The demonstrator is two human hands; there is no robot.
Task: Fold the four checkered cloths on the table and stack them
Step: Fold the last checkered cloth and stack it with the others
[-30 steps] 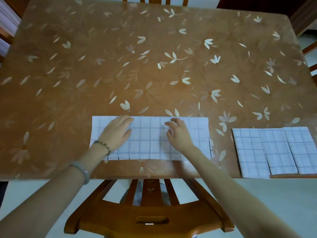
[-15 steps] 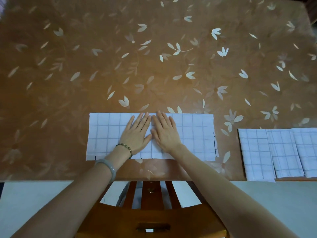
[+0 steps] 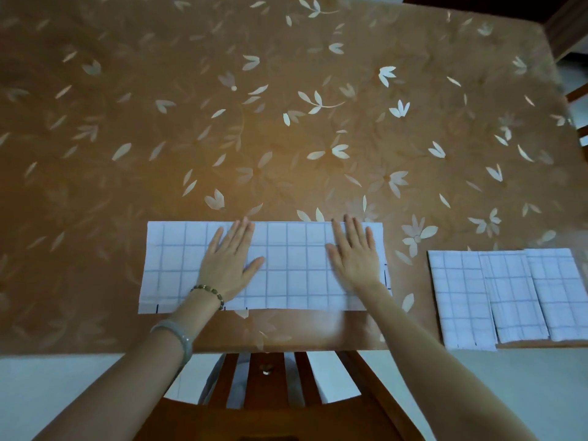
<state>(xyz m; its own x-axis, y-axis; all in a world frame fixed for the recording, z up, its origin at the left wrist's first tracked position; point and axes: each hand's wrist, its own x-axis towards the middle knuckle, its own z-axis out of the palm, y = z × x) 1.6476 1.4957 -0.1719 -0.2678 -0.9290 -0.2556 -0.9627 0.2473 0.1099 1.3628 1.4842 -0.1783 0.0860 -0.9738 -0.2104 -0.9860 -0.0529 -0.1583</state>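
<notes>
My left forearm comes in from the lower left, with a pale bangle [image 3: 176, 337] on it and a bead bracelet [image 3: 208, 292] at the wrist. The cloth [image 3: 286, 265], white with a thin dark grid, lies as one long folded strip along the near side of the desk [image 3: 286, 122]. Its long edges run level with the desk's edge, and its near hem stops short of that edge. Its left end lies bare, with a few short dark marks showing along the near hem.

My left grip [image 3: 227, 262] lies palm down on the cloth, left of its middle. The fingers are straight and close together, the thumb stands out to the right, and the fingertips reach the far edge. A stretch of bare cloth lies between my two hands.

My right grip [image 3: 354, 256] lies flat in the same way near the cloth's right end. Its fingers are straight and slightly fanned, its thumb points left, and its fingertips are at the far edge. Neither grip pinches anything; both press flat.

Below the desk's near edge, between my arms, stands a wooden chair [image 3: 264, 393].

Well apart to the right, at the near right corner, lie three folded cloths [image 3: 458, 297] side by side, each overlapping the next. The middle one seems to lie over the left one's edge, though I cannot be sure of the order. The leftmost reaches the desk's near edge, and the rightmost is cut off by the frame.
</notes>
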